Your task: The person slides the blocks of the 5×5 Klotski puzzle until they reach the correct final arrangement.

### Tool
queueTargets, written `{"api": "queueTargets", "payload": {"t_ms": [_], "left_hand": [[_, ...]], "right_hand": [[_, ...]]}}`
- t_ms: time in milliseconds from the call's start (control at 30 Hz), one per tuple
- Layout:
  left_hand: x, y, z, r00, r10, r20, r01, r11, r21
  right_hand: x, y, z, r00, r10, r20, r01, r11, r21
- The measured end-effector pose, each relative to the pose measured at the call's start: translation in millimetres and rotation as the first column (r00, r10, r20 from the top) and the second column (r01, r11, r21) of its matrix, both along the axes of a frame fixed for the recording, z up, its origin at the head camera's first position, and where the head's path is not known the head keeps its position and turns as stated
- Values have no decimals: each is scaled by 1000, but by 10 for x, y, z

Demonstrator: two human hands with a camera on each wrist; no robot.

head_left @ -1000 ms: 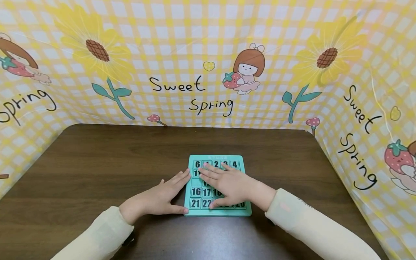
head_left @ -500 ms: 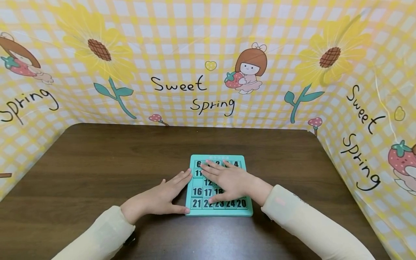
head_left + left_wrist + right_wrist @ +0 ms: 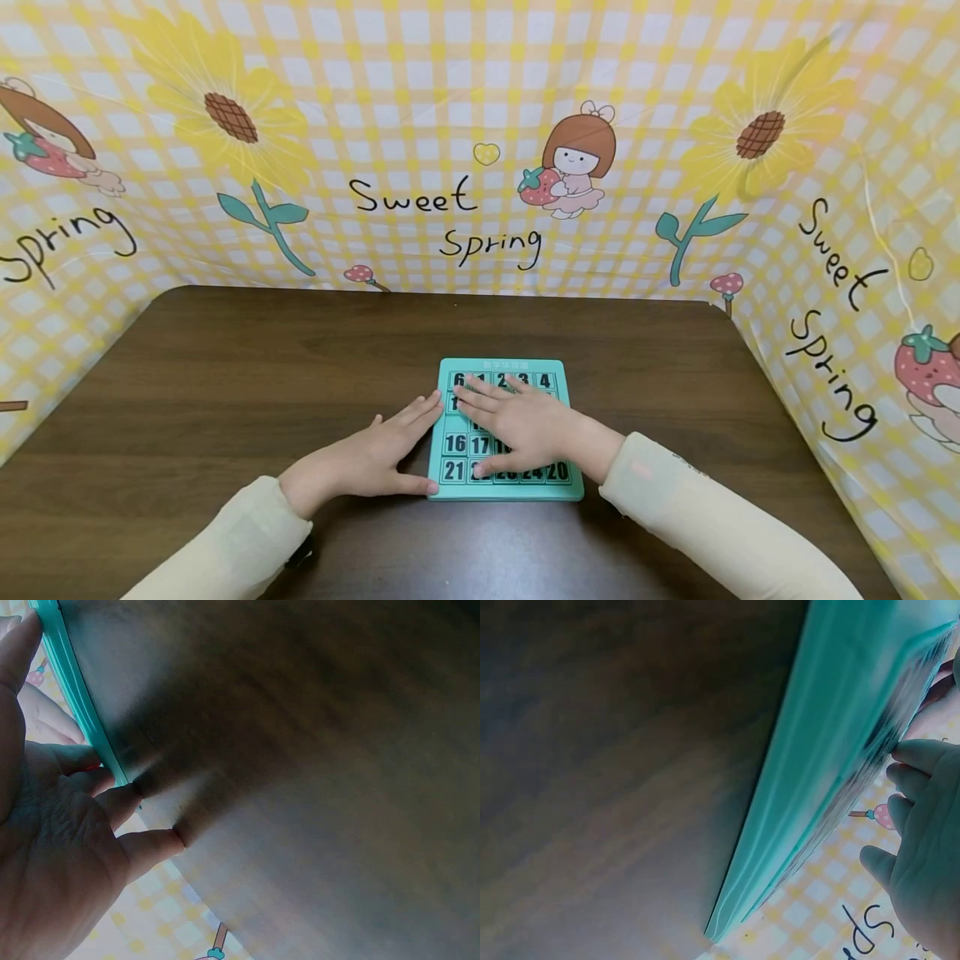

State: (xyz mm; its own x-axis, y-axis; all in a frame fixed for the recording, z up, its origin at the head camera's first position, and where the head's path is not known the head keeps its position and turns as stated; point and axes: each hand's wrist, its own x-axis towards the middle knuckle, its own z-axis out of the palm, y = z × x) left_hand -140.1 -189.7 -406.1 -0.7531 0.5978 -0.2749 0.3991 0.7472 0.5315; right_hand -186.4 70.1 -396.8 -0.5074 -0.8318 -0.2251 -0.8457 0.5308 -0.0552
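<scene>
A turquoise number slide puzzle [image 3: 506, 492] lies flat on the table, with black-numbered tiles in rows. Along its left edge rests my left hand [image 3: 371, 458], fingertips at the upper part of the side and thumb at the lower left corner. In the left wrist view, the puzzle's edge [image 3: 71, 679] meets the fingertips. My right hand [image 3: 525, 429] spreads over the tiles, its straight fingers touching the upper left rows and its thumb low near tile 22. It covers much of the middle and right tiles. The third row's left end shows a bare slot [image 3: 455, 424].
The dark wooden table [image 3: 262, 367] extends around the puzzle. A yellow checked cloth [image 3: 420, 100] with flower and girl prints stands behind it and along both sides.
My right hand has shifted slightly, up and then back down to the left, so tiles 11 and 12 are covered more than half a second ago. My left hand keeps its place.
</scene>
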Motion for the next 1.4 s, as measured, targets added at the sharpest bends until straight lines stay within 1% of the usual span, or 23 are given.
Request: {"api": "queueTargets", "payload": {"t_ms": [200, 500, 667, 800, 1133, 1300, 1400], "left_hand": [[14, -10, 16, 1000, 7, 7, -7, 1000, 4], [25, -17, 41, 1000, 7, -7, -7, 1000, 5], [23, -23, 43, 1000, 5, -14, -5, 1000, 0], [13, -28, 47, 1000, 8, -13, -8, 1000, 0], [7, -13, 40, 1000, -1, -20, 1, 1000, -2], [4, -4, 23, 1000, -6, -22, 6, 1000, -2], [5, 5, 12, 1000, -8, -19, 8, 1000, -6]], "right_hand": [[82, -12, 0, 1000, 19, -18, -18, 1000, 13], [187, -7, -8, 998, 54, -44, -53, 998, 22], [198, 0, -9, 997, 65, -43, -64, 998, 23], [116, 7, -6, 998, 44, -43, -44, 999, 3], [-183, -23, 32, 997, -73, -28, 72, 997, -20], [-296, -69, 40, 993, -120, -23, 120, 993, -6], [-337, -102, 39, 990, -140, -11, 140, 990, 4]]}}
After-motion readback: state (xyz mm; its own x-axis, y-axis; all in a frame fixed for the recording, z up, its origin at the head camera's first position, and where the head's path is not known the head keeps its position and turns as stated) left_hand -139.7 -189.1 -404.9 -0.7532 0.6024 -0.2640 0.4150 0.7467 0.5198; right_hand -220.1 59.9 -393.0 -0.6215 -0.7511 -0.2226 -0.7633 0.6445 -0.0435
